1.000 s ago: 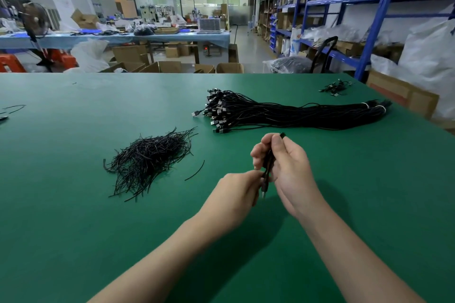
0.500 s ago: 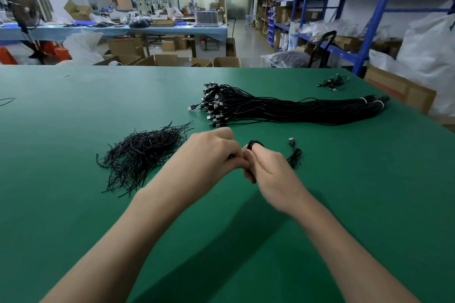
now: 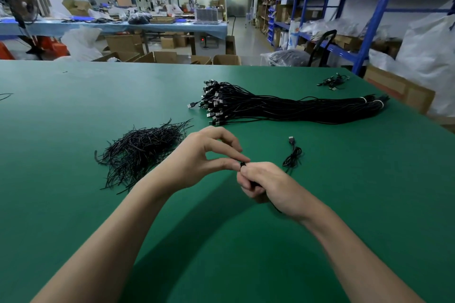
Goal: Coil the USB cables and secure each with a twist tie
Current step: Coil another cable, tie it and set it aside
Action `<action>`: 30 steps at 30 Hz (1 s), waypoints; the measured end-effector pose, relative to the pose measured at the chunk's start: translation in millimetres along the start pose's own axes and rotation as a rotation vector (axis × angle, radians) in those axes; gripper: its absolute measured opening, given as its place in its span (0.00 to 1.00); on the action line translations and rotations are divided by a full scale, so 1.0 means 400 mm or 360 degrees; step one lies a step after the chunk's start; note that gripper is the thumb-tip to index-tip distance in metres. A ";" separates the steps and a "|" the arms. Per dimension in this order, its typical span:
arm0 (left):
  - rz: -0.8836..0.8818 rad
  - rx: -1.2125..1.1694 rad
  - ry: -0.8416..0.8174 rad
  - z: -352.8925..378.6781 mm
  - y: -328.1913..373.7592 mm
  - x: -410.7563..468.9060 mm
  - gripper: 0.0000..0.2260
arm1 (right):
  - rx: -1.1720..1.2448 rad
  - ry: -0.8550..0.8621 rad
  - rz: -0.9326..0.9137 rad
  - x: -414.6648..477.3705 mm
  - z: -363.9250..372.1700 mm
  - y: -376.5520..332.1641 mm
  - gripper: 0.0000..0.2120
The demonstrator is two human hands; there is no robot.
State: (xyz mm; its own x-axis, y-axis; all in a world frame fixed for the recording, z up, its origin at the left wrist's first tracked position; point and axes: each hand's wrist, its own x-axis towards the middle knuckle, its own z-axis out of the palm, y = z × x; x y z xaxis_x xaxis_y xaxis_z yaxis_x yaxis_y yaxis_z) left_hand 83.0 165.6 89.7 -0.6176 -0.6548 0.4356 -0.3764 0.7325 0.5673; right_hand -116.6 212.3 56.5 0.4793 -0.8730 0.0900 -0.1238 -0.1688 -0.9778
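A green mat covers the table (image 3: 73, 110), and the long bundle of USB cables (image 3: 283, 107) lies across its far right part, plugs fanned out at its left end and white bands round its right end. On the near side of the bundle, both hands meet over the mat. The right hand (image 3: 270, 184) has its fingers curled tight round a black cable (image 3: 253, 183). The left hand (image 3: 202, 157) pinches the black tip of that cable between thumb and forefinger, its other fingers raised. Between the bundle and the right hand, a small loose coil (image 3: 293, 157) with a USB plug lies on the mat; whether it joins the held cable cannot be told. Left of the bundle and nearer the person sits a heap of black twist ties (image 3: 142, 152). Beyond the bundle's right end lies a small cluster of cables (image 3: 333, 81). Behind the bundle, past the table edge, stand open cardboard boxes (image 3: 157, 56), a blue-covered workbench (image 3: 110, 26) and a fan (image 3: 23, 6). Right of the bundle rise blue shelving (image 3: 369, 7) and a white sack (image 3: 430, 56).
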 end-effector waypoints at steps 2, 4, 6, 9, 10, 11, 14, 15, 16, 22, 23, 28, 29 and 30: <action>-0.0011 0.0009 0.0007 0.007 -0.012 -0.008 0.08 | 0.0091 -0.0052 0.0040 -0.004 0.001 0.001 0.15; -0.0019 -0.0025 0.0002 0.014 -0.019 -0.013 0.07 | 0.0213 -0.0108 0.0084 -0.009 0.002 0.002 0.15; -0.0048 -0.0079 -0.0020 0.019 -0.022 -0.015 0.05 | 0.0331 -0.0174 0.0120 -0.014 0.000 0.004 0.15; -0.0095 -0.0057 -0.0102 0.031 -0.027 -0.018 0.05 | 0.0493 -0.0259 0.0202 -0.018 -0.008 0.014 0.15; -0.0097 -0.0021 -0.0112 0.034 -0.029 -0.019 0.06 | 0.0529 -0.0266 0.0238 -0.019 -0.010 0.019 0.16; -0.0098 0.0018 -0.0108 0.036 -0.032 -0.021 0.07 | 0.0559 -0.0261 0.0272 -0.019 -0.012 0.024 0.16; -0.0107 0.0141 -0.0076 0.040 -0.044 -0.030 0.08 | 0.0669 -0.0168 0.0315 -0.014 -0.018 0.036 0.15; -0.0111 0.0161 -0.0078 0.041 -0.046 -0.034 0.09 | 0.0695 -0.0120 0.0316 -0.012 -0.022 0.039 0.15; -0.0116 0.0158 -0.0084 0.043 -0.046 -0.038 0.10 | 0.0709 -0.0069 0.0318 -0.010 -0.026 0.042 0.14; -0.0092 0.0463 0.0076 0.057 -0.052 -0.036 0.17 | 0.0726 -0.0017 0.0331 -0.009 -0.030 0.054 0.15; -0.0058 0.0555 0.0053 0.058 -0.052 -0.037 0.17 | 0.0697 -0.0041 0.0332 -0.009 -0.027 0.053 0.15; 0.0099 0.0643 -0.0016 0.060 -0.060 -0.040 0.13 | 0.0566 -0.0201 0.0376 -0.016 -0.018 0.047 0.15; 0.0098 0.0598 -0.0034 0.059 -0.061 -0.039 0.13 | 0.0562 -0.0228 0.0376 -0.018 -0.019 0.046 0.15; 0.0094 0.0570 -0.0053 0.059 -0.064 -0.037 0.13 | 0.0557 -0.0247 0.0376 -0.020 -0.020 0.045 0.15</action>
State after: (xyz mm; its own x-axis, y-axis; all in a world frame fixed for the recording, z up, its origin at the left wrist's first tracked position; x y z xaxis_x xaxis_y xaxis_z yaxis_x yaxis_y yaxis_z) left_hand 85.5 161.0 52.4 -0.6656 -0.6071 0.4342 -0.5534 0.7917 0.2586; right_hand -129.6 212.5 39.9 0.6010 -0.7856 -0.1470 0.0432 0.2156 -0.9755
